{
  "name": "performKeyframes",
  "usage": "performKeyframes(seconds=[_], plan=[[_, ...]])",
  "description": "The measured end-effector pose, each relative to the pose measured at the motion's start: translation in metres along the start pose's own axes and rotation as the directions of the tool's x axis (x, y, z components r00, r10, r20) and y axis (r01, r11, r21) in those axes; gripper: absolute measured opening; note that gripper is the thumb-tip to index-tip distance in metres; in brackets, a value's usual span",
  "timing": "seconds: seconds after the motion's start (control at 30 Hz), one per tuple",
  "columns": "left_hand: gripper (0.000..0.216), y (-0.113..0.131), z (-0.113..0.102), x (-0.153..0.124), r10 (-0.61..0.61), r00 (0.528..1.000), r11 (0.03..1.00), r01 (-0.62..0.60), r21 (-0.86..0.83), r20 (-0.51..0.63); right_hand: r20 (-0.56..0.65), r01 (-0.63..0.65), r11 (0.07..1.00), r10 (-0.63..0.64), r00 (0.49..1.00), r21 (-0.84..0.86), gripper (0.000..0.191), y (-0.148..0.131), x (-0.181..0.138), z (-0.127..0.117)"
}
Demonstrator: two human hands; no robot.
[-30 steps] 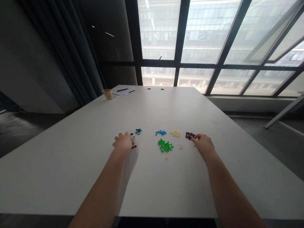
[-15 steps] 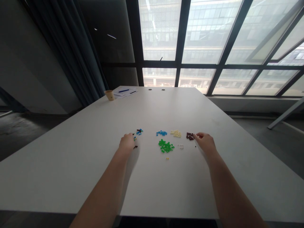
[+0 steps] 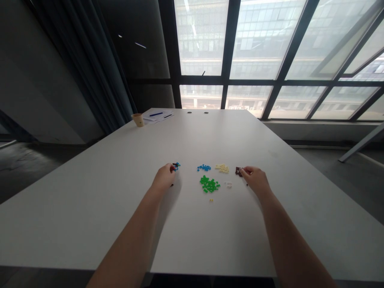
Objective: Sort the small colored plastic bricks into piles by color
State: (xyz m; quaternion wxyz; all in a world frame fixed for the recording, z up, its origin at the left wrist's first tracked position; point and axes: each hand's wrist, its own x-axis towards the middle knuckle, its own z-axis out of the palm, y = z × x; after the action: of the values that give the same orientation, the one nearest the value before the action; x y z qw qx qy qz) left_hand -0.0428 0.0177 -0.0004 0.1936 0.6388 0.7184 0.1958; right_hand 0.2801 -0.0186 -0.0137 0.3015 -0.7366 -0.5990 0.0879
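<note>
Small coloured bricks lie sorted in heaps on a white table (image 3: 210, 240). My left hand (image 3: 164, 178) rests with its fingers curled over a small mixed heap of blue and dark bricks (image 3: 176, 165); whether it grips one is hidden. My right hand (image 3: 253, 179) pinches at the dark brown heap (image 3: 238, 171), fingers together on a brown brick. Between the hands lie a blue heap (image 3: 204, 167), a cream heap (image 3: 222, 168), a green heap (image 3: 209, 185), a few white bricks (image 3: 228, 185) and a tiny yellow piece (image 3: 211, 200).
At the table's far left corner stand a paper cup (image 3: 138, 119) and sheets of paper with a blue pen (image 3: 156, 115). Tall windows with dark frames rise behind the table. A dark curtain hangs at the left.
My left hand has slid forward and right over the mixed heap toward its blue bricks. My right hand has edged forward onto the brown heap.
</note>
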Motion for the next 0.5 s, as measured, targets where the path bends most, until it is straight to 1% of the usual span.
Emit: performKeyframes(seconds=[0.03,0.07,0.1,0.13,0.17,0.2,0.23,0.27,0.3,0.37,0.43,0.5], plan=[[0.018,0.005,0.001,-0.003,-0.007,0.999,0.986,0.016,-0.169,0.053,-0.007,0.041,0.999,-0.041,0.999,0.029,0.027,-0.005,-0.002,0.001],[0.018,0.012,0.002,-0.006,-0.014,0.991,0.931,0.061,-0.360,0.132,-0.016,0.093,0.994,-0.092,0.996,0.061,0.026,-0.010,-0.004,0.002],[0.018,0.018,0.004,-0.010,-0.001,0.973,0.822,0.132,-0.554,0.230,-0.024,0.153,0.984,-0.152,0.988,0.094,0.026,-0.015,-0.007,0.004],[0.018,0.025,0.006,-0.015,0.045,0.941,0.665,0.223,-0.713,0.337,-0.033,0.218,0.967,-0.216,0.976,0.128,0.025,-0.022,-0.009,0.006],[0.017,0.031,0.009,-0.019,0.098,0.896,0.494,0.334,-0.803,0.433,-0.041,0.282,0.945,-0.279,0.959,0.163,0.025,-0.028,-0.013,0.008],[0.015,0.036,0.012,-0.023,0.156,0.851,0.340,0.430,-0.836,0.501,-0.049,0.339,0.919,-0.336,0.941,0.201,0.024,-0.034,-0.016,0.010],[0.014,0.039,0.016,-0.027,0.217,0.805,0.215,0.512,-0.831,0.552,-0.060,0.387,0.890,-0.384,0.921,0.241,0.023,-0.040,-0.020,0.012],[0.013,0.042,0.019,-0.030,0.269,0.761,0.125,0.580,-0.805,0.591,-0.074,0.426,0.861,-0.423,0.903,0.280,0.021,-0.046,-0.024,0.013],[0.012,0.043,0.022,-0.032,0.313,0.720,0.064,0.635,-0.770,0.619,-0.091,0.456,0.832,-0.452,0.887,0.315,0.019,-0.051,-0.028,0.015],[0.011,0.044,0.028,-0.035,0.366,0.644,0.012,0.718,-0.696,0.671,-0.120,0.498,0.785,-0.491,0.863,0.369,0.016,-0.059,-0.036,0.017],[0.009,0.043,0.033,-0.037,0.376,0.581,0.021,0.773,-0.634,0.722,-0.138,0.528,0.750,-0.520,0.843,0.399,0.016,-0.064,-0.041,0.018],[0.009,0.043,0.035,-0.039,0.367,0.524,0.073,0.807,-0.586,0.768,-0.140,0.550,0.727,-0.545,0.826,0.412,0.017,-0.067,-0.044,0.020]])
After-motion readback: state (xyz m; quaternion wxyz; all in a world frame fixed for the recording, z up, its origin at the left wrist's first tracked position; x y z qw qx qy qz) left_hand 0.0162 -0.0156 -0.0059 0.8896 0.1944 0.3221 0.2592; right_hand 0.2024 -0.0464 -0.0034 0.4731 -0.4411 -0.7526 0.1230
